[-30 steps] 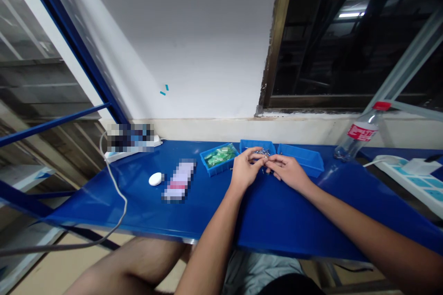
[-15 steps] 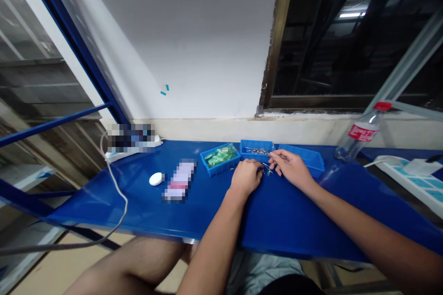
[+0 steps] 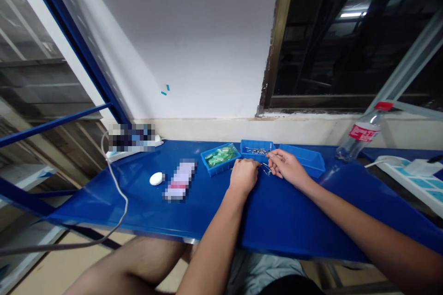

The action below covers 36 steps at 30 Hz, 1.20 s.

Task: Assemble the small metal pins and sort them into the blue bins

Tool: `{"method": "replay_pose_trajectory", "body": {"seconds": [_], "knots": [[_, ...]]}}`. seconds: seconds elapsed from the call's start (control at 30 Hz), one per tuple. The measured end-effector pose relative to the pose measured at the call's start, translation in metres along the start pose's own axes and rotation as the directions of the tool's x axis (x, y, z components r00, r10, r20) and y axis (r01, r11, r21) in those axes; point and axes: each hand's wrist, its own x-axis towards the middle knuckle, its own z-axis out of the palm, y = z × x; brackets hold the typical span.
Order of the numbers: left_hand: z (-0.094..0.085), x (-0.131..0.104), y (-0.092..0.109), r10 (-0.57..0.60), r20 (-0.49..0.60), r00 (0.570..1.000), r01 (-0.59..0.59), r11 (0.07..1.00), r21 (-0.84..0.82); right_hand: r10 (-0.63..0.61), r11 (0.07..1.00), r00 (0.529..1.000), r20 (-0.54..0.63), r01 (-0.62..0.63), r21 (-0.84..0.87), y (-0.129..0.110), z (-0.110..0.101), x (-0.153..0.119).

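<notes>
Find loose metal pieces (image 3: 265, 168) on the tabletop (image 3: 294, 221) between left hand (image 3: 244, 175) and right hand (image 3: 288, 167), just beside the right fingers. See right fingertips bunched near the middle blue tray (image 3: 256, 144), left fingers curled downward; cannot tell of any grip in either.

Single head-worn view, facing forward and down across the worktop (image 3: 294, 226); hands (image 3: 244, 176) at middle distance, wall (image 3: 194, 46) beyond.

Blue table (image 3: 211, 198) — three trays (image 3: 224, 165), metal pins (image 3: 266, 169), bottle (image 3: 363, 131), white disc (image 3: 157, 178) — perhaps a phone (image 3: 180, 179).
</notes>
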Motion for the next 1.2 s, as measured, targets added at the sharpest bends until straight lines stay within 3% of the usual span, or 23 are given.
{"method": "replay_pose_trajectory", "body": {"seconds": [0.2, 0.4, 0.57, 0.7, 0.97, 1.2], "knots": [[0.002, 0.0, -0.002, 0.001, 0.01, 1.0, 0.0, 0.999, -0.046, -0.016, 1.0, 1.0, 0.004, 0.016, 0.007, 0.002, 0.001, 0.001], [0.005, 0.001, -0.004, -0.024, -0.082, 0.996, 0.008, 0.982, -0.189, 0.032, 0.988, 0.998, -0.052, -0.039, -0.146, 0.004, 0.0, 0.002], [0.008, 0.004, -0.003, -0.052, -0.226, 0.973, -0.035, 0.931, -0.364, -0.231, 0.904, 0.973, -0.022, 0.206, -0.375, 0.009, -0.001, -0.001], [0.007, 0.007, 0.0, -0.121, -0.243, 0.962, -0.033, 0.837, -0.546, -0.368, 0.814, 0.929, 0.03, 0.338, -0.472, 0.014, -0.001, -0.003], [0.01, 0.009, 0.004, -0.187, -0.233, 0.954, -0.039, 0.693, -0.72, -0.353, 0.846, 0.934, 0.052, 0.343, -0.409, 0.01, 0.0, -0.007], [0.011, 0.01, 0.004, -0.259, -0.242, 0.935, -0.019, 0.644, -0.764, -0.317, 0.889, 0.948, -0.005, 0.295, -0.35, 0.008, -0.001, -0.008]]}}
